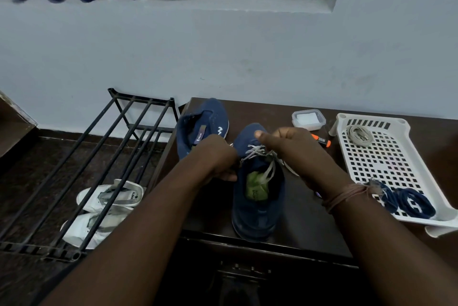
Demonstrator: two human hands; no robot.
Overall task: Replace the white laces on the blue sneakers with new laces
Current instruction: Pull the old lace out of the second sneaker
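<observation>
Dark wooden table against a pale wall. Two blue sneakers on it.

Near sneaker: stands upright at the table's near middle, heel toward the camera, toe pointing far. Green insole visible inside. White lace threaded loosely across the eyelets, with one strand hanging down into the shoe's opening.

Far sneaker: far-left corner of the table, tipped on its side, opening facing the camera. No lace visible on it from here.

Left hand: at the near sneaker's left edge by the eyelets, fingers curled in on the collar. Grip closed on the shoe.

Right hand: above the sneaker's tongue, fingers curled in on the white lace, thumb sticking out to the left. Grip closed on the lace. Thread bands wound around that wrist.

Right side of table: white perforated tray. Coiled grey-white lace lies at its far end; bundled dark blue laces lie at its near end.

Far of the right hand: small clear lidded box, and just right of the hand an orange and black marker lying flat.

Left of the table, on the floor: black metal rack, with a pair of white sneakers beneath its bars.
</observation>
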